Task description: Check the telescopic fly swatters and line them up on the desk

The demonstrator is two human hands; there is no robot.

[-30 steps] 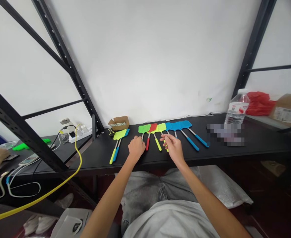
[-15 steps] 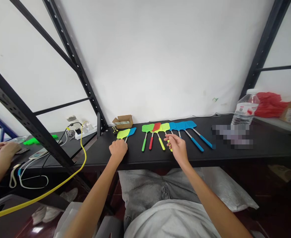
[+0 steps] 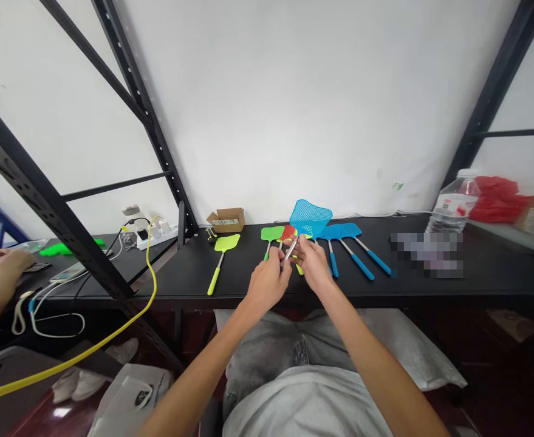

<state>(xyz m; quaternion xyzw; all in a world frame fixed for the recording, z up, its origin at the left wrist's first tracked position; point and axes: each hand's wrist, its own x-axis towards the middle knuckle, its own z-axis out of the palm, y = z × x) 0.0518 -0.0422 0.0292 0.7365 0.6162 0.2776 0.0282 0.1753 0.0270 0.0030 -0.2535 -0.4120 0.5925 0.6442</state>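
A blue fly swatter [image 3: 311,217] is held up in front of me, tilted, its mesh head toward the wall. My left hand [image 3: 269,278] is wrapped round its handle end, which the fingers hide. Beside it, my right hand [image 3: 313,262] pinches the metal shaft. Beneath and behind the hands lies a row of fly swatters: a green one [image 3: 272,233], a red one [image 3: 288,233], yellow ones partly covered, and several blue ones [image 3: 351,230] to the right. One yellow fly swatter [image 3: 226,243] lies alone on the left.
The swatters lie on a black table [image 3: 489,267]. A small open cardboard box [image 3: 226,221] stands at the back left, and a water bottle [image 3: 455,200] with a red plastic bag [image 3: 497,197] on the right. A yellow cable [image 3: 154,267] hangs at the left, where another person's hands [image 3: 9,267] show.
My left hand has taken the blue swatter from beside the yellow one and carried it right, over the row. My right hand has moved slightly left and closed on its shaft.
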